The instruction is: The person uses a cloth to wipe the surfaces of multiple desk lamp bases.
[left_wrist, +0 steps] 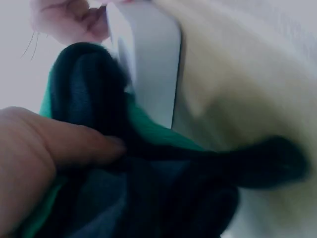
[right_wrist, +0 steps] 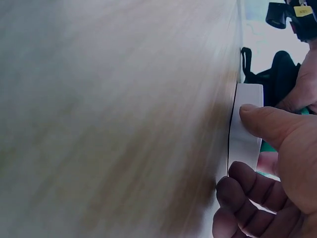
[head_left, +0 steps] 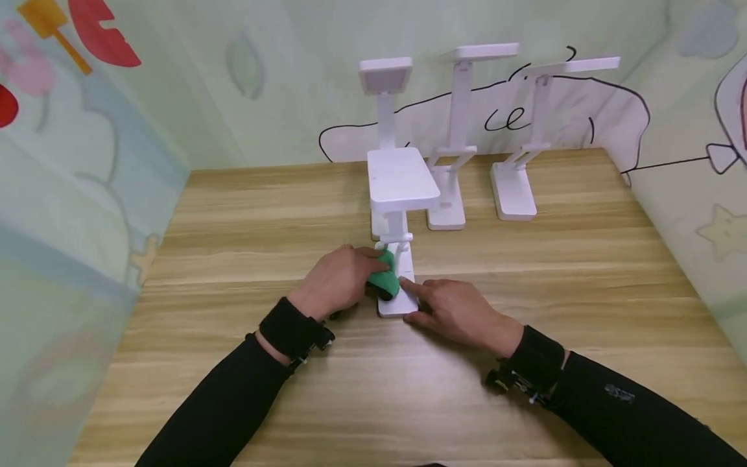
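A white desk lamp (head_left: 403,178) stands upright on the wooden table, its flat head facing me and its base nearest. My left hand (head_left: 338,279) pinches a green cloth (head_left: 382,275) with a dark reverse side and holds it against the left part of the base. In the left wrist view, the thumb presses into bunched dark folds of the cloth (left_wrist: 99,198). My right hand (head_left: 458,311) grips the base from the right. Its index finger lies on top, while the thumb is against the edge of the base (right_wrist: 246,144) in the right wrist view.
Behind the lamp stand three more white lamps: a left one (head_left: 386,120) partly hidden, a middle one (head_left: 460,110) and a right one (head_left: 515,191). Walls with cartoon drawings (head_left: 262,110) border the wooden table (head_left: 262,220) at the back and both sides.
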Tool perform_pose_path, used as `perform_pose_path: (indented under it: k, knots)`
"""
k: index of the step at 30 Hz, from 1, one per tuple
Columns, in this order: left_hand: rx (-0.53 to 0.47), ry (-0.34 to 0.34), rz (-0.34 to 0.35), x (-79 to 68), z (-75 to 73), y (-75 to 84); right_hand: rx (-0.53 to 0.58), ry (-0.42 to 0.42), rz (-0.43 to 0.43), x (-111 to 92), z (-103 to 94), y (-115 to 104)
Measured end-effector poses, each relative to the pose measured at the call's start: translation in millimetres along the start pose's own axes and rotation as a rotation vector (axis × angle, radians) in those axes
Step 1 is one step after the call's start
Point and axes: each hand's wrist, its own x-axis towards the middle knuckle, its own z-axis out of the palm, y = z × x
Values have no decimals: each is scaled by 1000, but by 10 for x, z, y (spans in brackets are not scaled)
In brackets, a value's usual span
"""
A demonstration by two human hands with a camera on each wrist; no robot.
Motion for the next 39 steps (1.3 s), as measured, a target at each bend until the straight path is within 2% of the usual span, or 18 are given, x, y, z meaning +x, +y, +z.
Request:
perform_pose_path:
  k: [3, 5, 8, 10, 12, 14, 17, 20, 24, 27, 30, 33, 36, 39]
  knots:
    - [-33, -49, -92, -33, -50, -132, 6, -5, 11, -12, -17, 7]
    - [-16, -56, -179, -54, -83, -237, 12, -4, 4, -11, -24, 12]
    - [-28, 15, -314, -37, -131, -375, 20, 2, -18, -1, -27, 25]
    - [-56, 73, -348, 26, -151, -421, 23, 1, -28, 8, -23, 37]
    - [-82, 108, -320, 122, -156, -431, 21, -5, -29, 14, -18, 47]
    - [-72, 105, -257, 232, -144, -423, 22, -12, -24, 15, -13, 54]
    - [-54, 74, -172, 371, -122, -419, 25, -21, -23, 23, -8, 54]
    - [-43, 16, -139, 460, -125, -425, 32, -28, -29, 32, -4, 60]
    - [-13, -87, -146, 539, -159, -408, 38, -50, -30, 52, -17, 87]
    - [9, -120, -157, 590, -156, -384, 39, -69, -18, 77, -36, 95]
    - [13, -126, -162, 607, -145, -369, 20, -81, -8, 104, -56, 86]
    - [6, -159, -193, 568, -154, -369, -6, -81, -19, 127, -63, 75]
    - [-41, -187, -265, 475, -157, -382, -26, -80, -19, 143, -56, 67]
    - [-84, -181, -306, 370, -132, -406, -28, -81, -4, 136, -43, 77]
